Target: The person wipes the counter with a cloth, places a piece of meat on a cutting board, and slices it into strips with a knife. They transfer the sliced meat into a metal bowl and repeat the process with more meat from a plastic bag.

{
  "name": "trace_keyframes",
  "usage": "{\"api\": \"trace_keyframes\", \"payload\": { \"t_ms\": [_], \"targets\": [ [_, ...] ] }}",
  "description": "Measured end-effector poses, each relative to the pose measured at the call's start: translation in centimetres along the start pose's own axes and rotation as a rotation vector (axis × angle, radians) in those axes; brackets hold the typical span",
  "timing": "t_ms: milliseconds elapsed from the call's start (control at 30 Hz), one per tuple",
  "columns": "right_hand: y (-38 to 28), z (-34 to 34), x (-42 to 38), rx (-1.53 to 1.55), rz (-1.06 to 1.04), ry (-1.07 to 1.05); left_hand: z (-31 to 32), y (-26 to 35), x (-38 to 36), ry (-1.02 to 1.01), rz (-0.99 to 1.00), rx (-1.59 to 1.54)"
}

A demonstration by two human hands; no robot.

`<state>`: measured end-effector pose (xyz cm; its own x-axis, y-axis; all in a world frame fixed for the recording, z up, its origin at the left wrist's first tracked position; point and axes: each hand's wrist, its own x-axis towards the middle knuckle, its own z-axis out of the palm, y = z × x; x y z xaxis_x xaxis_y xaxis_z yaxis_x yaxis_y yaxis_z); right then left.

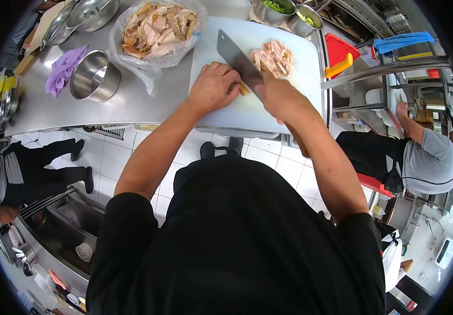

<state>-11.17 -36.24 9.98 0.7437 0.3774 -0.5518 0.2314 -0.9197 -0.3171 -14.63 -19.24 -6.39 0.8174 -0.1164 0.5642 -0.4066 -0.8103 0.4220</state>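
Observation:
My right hand (281, 97) is wrapped round the handle of a broad cleaver (237, 59), whose blade stands over the white cutting board (305, 105). My left hand (216, 86) has its fingers curled down on a small brownish piece of meat (243, 89), right beside the blade. On the far side of the cleaver lies a heap of sliced meat (273, 56). A clear plastic bag (153, 73) full of cooked meat pieces (158, 30) sits at the left edge of the board.
A steel pot (96, 76) and a purple cloth (65, 71) are on the counter at left. Steel containers of chopped greens (273, 6) stand behind the board. A yellow-handled tool (340, 65) lies at right. Co-workers (430, 157) stand on both sides.

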Motion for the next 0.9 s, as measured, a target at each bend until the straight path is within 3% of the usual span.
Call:
{"api": "trace_keyframes", "payload": {
  "t_ms": [100, 233, 367, 500, 533, 633, 667, 767, 867, 900],
  "targets": [
    [4.5, 7.1, 1.8, -0.132, -0.154, 0.32, 0.0, -0.2, 0.1, -0.005, 0.016, 0.008],
    [4.1, 7.6, 2.7, -0.084, -0.231, 0.407, -0.1, -0.3, -0.4, -0.036, 0.031, 0.029],
    [1.7, 2.2, 0.4, 0.018, -0.082, 0.11, 0.0, -0.2, -0.2, -0.039, 0.012, 0.02],
    [4.1, 9.0, 2.4, -0.129, -0.217, 0.429, -0.4, -0.1, -0.1, -0.051, 0.011, 0.025],
    [4.0, 8.8, 2.6, -0.136, -0.219, 0.432, -0.4, 0.1, -0.2, -0.06, 0.017, 0.033],
    [3.5, 4.7, 2.2, 0.219, -0.044, 0.158, -0.5, 0.5, -0.6, -0.086, 0.024, 0.033],
    [5.1, 5.7, 3.3, 0.126, -0.163, 0.326, -0.5, 0.4, -0.4, -0.083, 0.02, 0.034],
    [6.1, 5.8, 1.8, 0.12, -0.226, 0.494, 0.0, -0.8, -0.6, -0.003, -0.092, -0.161],
    [6.2, 5.0, -0.7, 0.233, -0.157, 0.324, -1.1, -0.4, 0.8, 0.238, -0.443, -0.483],
    [6.3, 5.4, -1.0, 0.2, -0.168, 0.288, -2.0, 0.2, 2.0, 0.26, -0.355, -0.386]
  ]
}}
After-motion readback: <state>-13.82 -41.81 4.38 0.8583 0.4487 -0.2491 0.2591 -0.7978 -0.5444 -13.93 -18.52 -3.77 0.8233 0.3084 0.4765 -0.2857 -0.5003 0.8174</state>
